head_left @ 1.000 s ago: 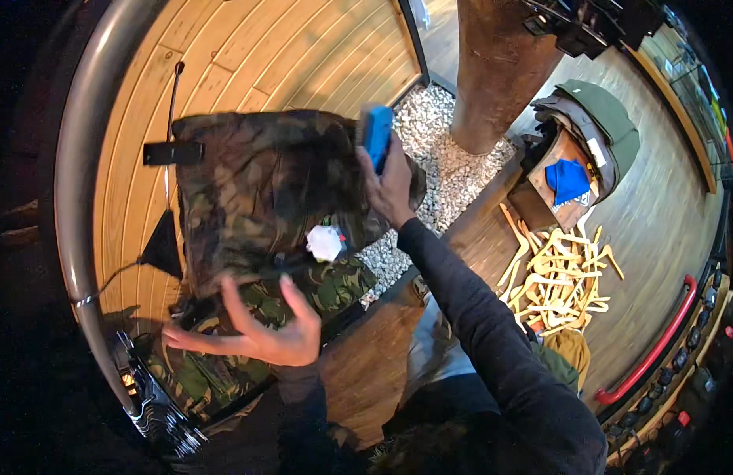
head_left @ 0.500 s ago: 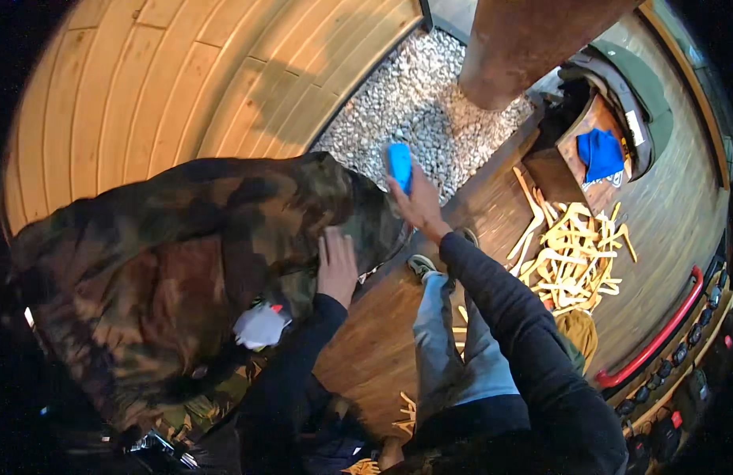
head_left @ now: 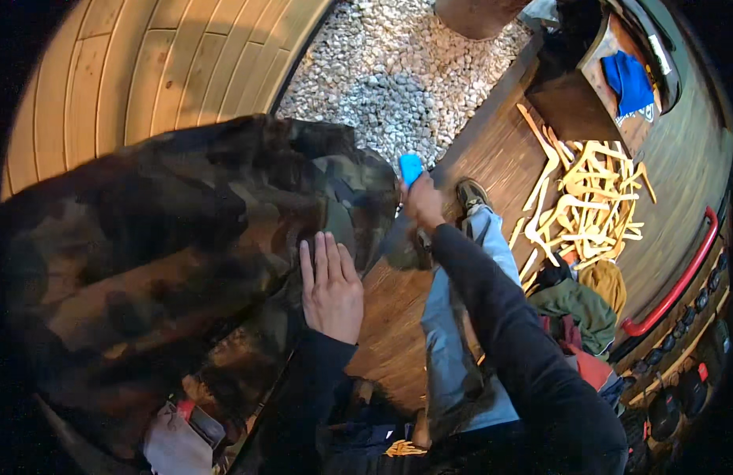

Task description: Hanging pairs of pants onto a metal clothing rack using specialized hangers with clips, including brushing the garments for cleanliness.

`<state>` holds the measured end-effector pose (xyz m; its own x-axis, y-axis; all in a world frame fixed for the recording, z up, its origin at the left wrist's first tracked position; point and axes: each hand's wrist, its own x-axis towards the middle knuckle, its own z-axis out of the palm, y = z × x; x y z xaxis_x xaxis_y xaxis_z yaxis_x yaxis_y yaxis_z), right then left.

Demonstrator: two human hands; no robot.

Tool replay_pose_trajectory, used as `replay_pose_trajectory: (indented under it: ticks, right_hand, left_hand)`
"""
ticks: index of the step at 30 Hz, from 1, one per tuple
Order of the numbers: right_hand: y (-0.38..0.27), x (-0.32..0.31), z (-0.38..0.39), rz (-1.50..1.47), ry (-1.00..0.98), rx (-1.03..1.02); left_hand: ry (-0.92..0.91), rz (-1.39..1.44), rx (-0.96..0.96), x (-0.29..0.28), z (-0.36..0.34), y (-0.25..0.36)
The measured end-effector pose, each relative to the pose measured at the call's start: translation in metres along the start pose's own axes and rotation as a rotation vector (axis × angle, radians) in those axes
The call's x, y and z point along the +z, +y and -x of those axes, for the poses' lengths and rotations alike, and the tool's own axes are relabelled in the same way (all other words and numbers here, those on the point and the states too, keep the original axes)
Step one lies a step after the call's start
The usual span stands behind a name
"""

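My left hand lies flat on a dark camouflage fabric item, fingers stretched out, near its right edge. My right hand grips a small bright blue handheld object just beside that edge, over the border between the gravel and the dark wooden floor. The object's details are too small to make out. A grey-white piece with a red bit shows at the lower left of the camouflage fabric.
Pale planks, white gravel and a brown pillar are at the top. On the right are a wooden hanger pile, folded clothing, a blue cloth and a red rail. My legs and shoe are below me.
My left hand has come down from raised, spread fingers onto the camouflage fabric. My right hand with the blue object has moved lower in the picture. The whole view has shifted.
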<state>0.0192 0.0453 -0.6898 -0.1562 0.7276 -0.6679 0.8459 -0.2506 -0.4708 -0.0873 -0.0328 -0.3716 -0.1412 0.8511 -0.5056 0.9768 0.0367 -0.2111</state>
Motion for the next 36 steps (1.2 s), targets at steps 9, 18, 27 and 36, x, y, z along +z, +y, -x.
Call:
replay_pose_trajectory:
  ticks: [9,18,27,36]
  right_hand:
    - [-0.16,-0.089,0.063,-0.699,0.061,-0.742]
    - [0.038,-0.02,0.014,0.045,0.221,-0.001]
    - [-0.171,-0.197,0.167,-0.653,0.207,-0.617]
    - [-0.157,-0.112,0.186,-0.284,0.06,-0.648]
  left_hand:
    - [0.08,0.035,-0.011,0.019,0.001,-0.02]
    - [0.185,0.051,-0.055,0.03,-0.024,-0.02]
    - [0.812,0.722,0.29,-0.055,0.022,-0.005]
    - [1.258,0.496,0.139,-0.113,0.095,-0.012]
